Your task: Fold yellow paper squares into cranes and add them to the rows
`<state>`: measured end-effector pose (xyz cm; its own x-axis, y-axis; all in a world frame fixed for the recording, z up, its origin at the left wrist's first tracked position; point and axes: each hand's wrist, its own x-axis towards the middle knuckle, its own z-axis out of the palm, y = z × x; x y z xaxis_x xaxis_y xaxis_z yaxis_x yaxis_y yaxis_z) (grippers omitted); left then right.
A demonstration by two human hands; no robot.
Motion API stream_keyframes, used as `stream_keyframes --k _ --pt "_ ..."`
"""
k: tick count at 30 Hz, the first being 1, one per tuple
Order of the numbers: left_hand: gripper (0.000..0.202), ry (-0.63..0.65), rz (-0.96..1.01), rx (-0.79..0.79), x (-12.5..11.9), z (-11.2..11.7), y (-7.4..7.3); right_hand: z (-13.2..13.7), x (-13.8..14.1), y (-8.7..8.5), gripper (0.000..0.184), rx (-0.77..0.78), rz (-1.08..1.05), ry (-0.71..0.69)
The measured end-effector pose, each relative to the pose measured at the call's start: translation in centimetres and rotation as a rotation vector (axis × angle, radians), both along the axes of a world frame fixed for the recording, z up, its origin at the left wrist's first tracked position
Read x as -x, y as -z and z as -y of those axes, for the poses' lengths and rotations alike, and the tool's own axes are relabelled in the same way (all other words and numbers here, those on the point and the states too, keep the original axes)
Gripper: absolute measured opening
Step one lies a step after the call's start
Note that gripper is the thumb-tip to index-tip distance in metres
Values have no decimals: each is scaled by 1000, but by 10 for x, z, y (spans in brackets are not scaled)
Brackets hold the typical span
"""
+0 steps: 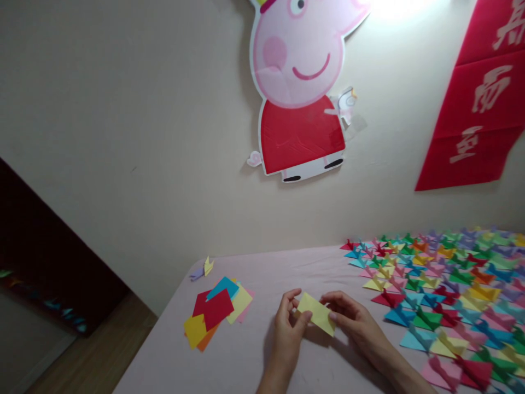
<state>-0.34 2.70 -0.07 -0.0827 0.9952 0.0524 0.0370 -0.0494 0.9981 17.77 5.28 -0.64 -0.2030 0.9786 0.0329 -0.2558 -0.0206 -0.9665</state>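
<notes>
From where I'm standing, some fingers of the L hand (288, 331) & R hand (356, 323) are hidden behind the yellow paper (318, 316), & the lower sheets in the loose pile (219, 310) are partly covered by the top ones. Pig cutout (302, 134), red banner (471, 142) & bright light (404, 7) get cut off up top, folded paper rows (441, 316) at far R, both forearms (404, 372) at btm. Small bits (68, 313) by the dark panel (53, 246), far L, too blurry/tiny to ID.
</notes>
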Motion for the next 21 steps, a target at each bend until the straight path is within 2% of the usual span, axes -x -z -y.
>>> stream_keyframes --k 5,10,12,16,18,21 --pt "44 -25 67 -27 -4 -2 1 4 3 -8 45 5 120 -56" --pt "60 59 237 16 -13 -1 5 1 2 -6 48 -21 112 137" --pt "66 71 192 12 -16 2 5 0 2 -3 46 -38 94 194" --pt "74 -79 31 -75 -21 6 2 1 2 -1 42 -82 131 212" --pt "65 -124 -45 -146 -21 7 0 3 3 -4 39 -133 200 214" --pt "41 -101 -130 -218 -18 6 0 4 3 -8 35 -246 310 201"
